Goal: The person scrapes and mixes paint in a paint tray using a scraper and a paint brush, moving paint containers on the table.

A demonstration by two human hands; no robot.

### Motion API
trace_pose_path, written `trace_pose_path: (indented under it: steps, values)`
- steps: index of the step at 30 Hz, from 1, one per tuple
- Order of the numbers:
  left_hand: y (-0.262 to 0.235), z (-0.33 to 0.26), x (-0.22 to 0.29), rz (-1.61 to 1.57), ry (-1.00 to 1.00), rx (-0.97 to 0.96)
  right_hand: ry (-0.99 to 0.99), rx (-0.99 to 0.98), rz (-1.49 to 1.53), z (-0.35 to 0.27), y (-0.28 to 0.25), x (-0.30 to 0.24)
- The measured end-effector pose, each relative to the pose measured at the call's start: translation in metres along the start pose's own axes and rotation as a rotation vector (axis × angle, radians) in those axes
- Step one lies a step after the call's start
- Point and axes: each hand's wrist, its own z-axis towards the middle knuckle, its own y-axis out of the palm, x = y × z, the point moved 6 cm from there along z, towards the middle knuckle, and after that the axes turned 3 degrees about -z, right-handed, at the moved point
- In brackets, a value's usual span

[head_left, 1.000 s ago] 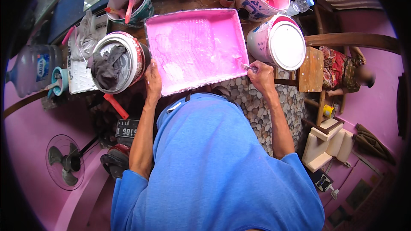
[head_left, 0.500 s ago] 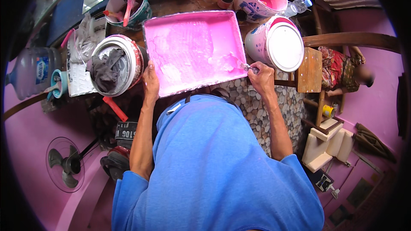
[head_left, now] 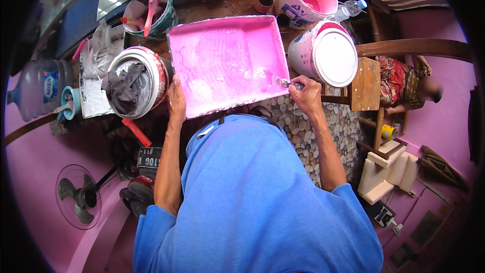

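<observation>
A wide paint tray, coated in wet pink paint, lies in front of my body at the near edge of the table. My left hand grips its left edge near the front corner. At the right side, my right hand is closed round the handle of a small scraper. The scraper's blade reaches over the rim into the tray's right end, beside a paler smear of paint. How far the left fingers go under the tray is hidden.
Left of the tray stands a bucket with a dark rag on top. A white-lidded bucket is close by on the right, with a pink paint bucket behind. A brush bucket stands back left; a person sits far right.
My right hand has shifted slightly, and the scraper's blade now points further left into the tray. My left hand keeps its hold on the tray's edge.
</observation>
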Motion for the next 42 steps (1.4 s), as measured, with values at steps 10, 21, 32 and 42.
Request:
trace_pose_path:
  steps: [10,21,32,42]
  values:
    - [0.003,-0.004,0.013,0.004,0.029,0.032,-0.131,0.062,-0.084,0.009,-0.003,-0.01]
    - [-0.001,0.0,0.003,0.079,0.028,0.026,-0.427,0.219,-0.233,0.024,-0.002,-0.03]
    - [-0.011,0.007,-0.032,0.191,-0.178,-0.074,-0.396,0.156,-0.283,0.052,0.013,-0.026]
    - [-0.007,0.002,-0.014,0.116,0.05,0.051,-0.385,0.109,-0.286,0.062,0.022,-0.042]
